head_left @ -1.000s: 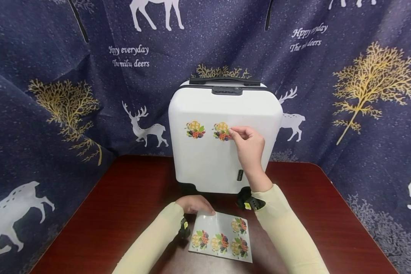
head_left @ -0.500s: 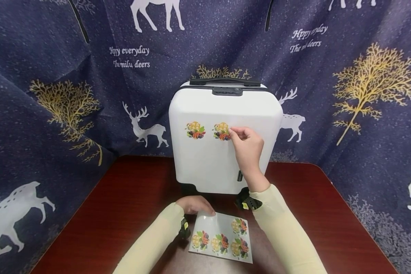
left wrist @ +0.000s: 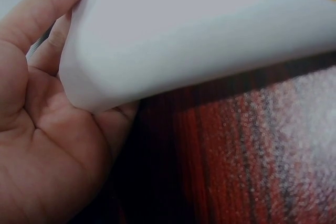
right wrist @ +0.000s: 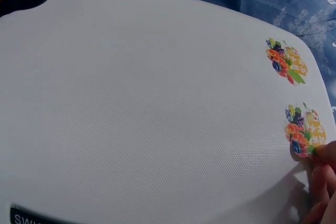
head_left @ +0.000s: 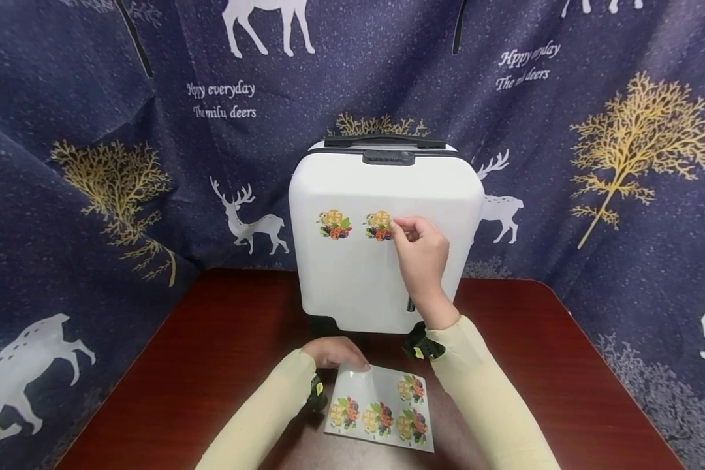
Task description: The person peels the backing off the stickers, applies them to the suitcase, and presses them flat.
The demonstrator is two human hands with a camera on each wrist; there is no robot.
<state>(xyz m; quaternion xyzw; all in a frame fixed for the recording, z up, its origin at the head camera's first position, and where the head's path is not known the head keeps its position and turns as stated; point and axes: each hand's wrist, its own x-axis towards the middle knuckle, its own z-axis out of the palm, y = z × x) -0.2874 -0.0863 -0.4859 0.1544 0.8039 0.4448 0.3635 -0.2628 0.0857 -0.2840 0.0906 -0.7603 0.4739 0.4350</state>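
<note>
A white hard-shell suitcase (head_left: 352,281) stands upright, two round fruit-print stickers on the upper part of its face. My right hand (head_left: 423,254) pinches the right edge of one sticker (head_left: 377,225) between thumb and fingertips; the rest of it lies against the shell. In the right wrist view, the edge of this sticker (right wrist: 304,127) by the thumb looks slightly raised. The other sticker (head_left: 335,224) sits to its left, flat. Below, my left hand (head_left: 333,351) grips the far left corner of a sticker sheet (head_left: 382,382). That corner curls up in the left wrist view.
The suitcase rests at the back of a dark red wooden table (head_left: 235,320). A dark blue curtain (head_left: 176,39) with deer and trees hangs close behind it. Several fruit stickers are still on the sheet, near the table's front.
My right hand has shifted very slightly left, still at the sticker's right edge. The left hand and the sheet stay where they were.
</note>
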